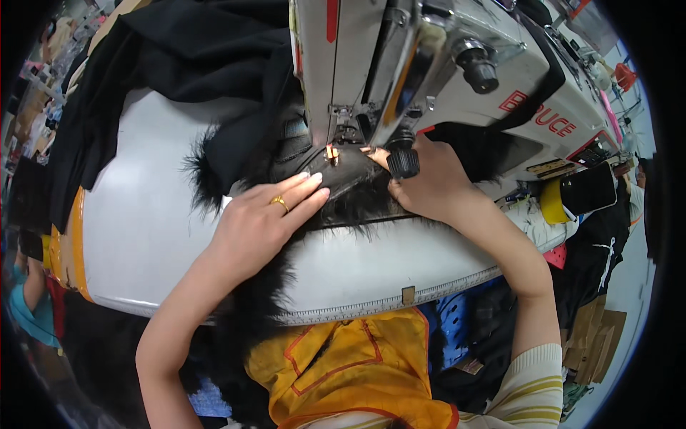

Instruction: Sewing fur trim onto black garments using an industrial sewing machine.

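Near our bench's front edge, our left hand rests flattened fingers on black fabric; our right hand's grip we can't tell.

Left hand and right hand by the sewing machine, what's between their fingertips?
In the head view, black furry fabric lies between the left hand and the right hand, below the sewing machine.

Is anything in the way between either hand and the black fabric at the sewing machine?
Nothing visible stands between the left hand and the black fabric: its fingertips rest on it. At the right hand, a black knob hides some of the fingers from this view, so whether they touch the fabric can't be told.
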A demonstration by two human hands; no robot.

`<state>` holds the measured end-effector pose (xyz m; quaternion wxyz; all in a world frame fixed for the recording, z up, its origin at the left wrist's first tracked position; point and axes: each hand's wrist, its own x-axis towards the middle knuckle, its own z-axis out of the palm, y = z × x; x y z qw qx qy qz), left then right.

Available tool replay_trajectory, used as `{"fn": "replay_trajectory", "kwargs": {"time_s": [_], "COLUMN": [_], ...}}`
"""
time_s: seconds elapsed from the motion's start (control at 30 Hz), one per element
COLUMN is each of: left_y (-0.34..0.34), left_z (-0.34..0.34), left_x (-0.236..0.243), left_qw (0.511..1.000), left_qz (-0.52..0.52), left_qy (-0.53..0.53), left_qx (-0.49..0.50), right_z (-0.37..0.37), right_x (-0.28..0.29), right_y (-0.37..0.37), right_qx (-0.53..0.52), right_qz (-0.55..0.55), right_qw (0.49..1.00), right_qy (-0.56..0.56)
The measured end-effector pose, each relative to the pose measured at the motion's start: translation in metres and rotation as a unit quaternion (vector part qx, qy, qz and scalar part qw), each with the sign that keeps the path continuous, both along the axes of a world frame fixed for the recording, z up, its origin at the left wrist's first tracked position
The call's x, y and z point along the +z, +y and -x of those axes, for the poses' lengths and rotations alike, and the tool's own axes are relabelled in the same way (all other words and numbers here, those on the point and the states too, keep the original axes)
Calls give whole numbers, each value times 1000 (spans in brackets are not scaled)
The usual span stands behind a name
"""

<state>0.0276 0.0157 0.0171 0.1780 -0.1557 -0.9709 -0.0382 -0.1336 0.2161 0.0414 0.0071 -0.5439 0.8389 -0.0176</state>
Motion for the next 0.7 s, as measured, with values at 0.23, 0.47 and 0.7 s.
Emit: {"fn": "replay_trajectory", "kwargs": {"time_s": [0.23,0.47,0.7], "left_y": [-28,-29,-31], "left_z": [38,36,40], "left_x": [-2,-8,-7], "left_qw": [998,998,998], "left_qz": [-27,-26,-18], "left_qy": [-19,-10,12], "left_qx": [-54,-58,-63], "right_z": [21,24,28], "right_x": [-8,-22,-30], "right_y": [-4,0,-5], "right_qx": [66,54,38], "right_qz": [246,255,253], "right_qw": [967,965,967], "right_qy": [25,9,10]}}
